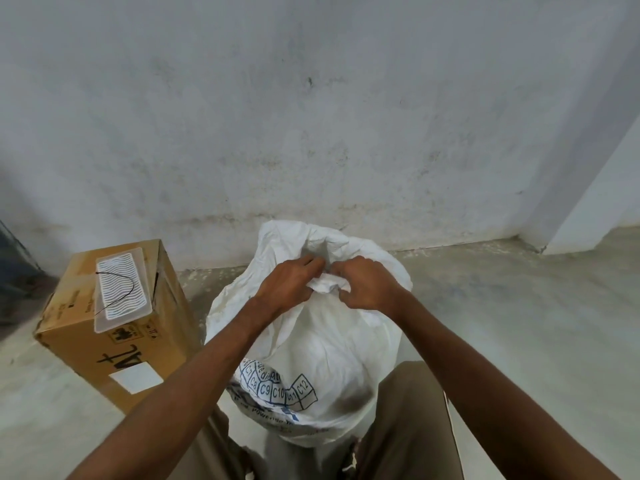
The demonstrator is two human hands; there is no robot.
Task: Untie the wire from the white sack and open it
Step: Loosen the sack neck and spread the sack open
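Gripping white sack [311, 344] neck btwn left hand [291, 284] & right hand [367, 285].

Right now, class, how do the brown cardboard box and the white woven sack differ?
The brown cardboard box is rigid, closed and untouched, with a clear plastic tray on top; the white woven sack is soft, crumpled and held at its gathered neck by the left hand and right hand. Both stand on the concrete floor.

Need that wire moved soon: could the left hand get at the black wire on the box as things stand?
Probably yes. The black wire lies exposed on the cardboard box, on the left hand's side, nothing covering it. But that hand grips the white sack and must let go first.
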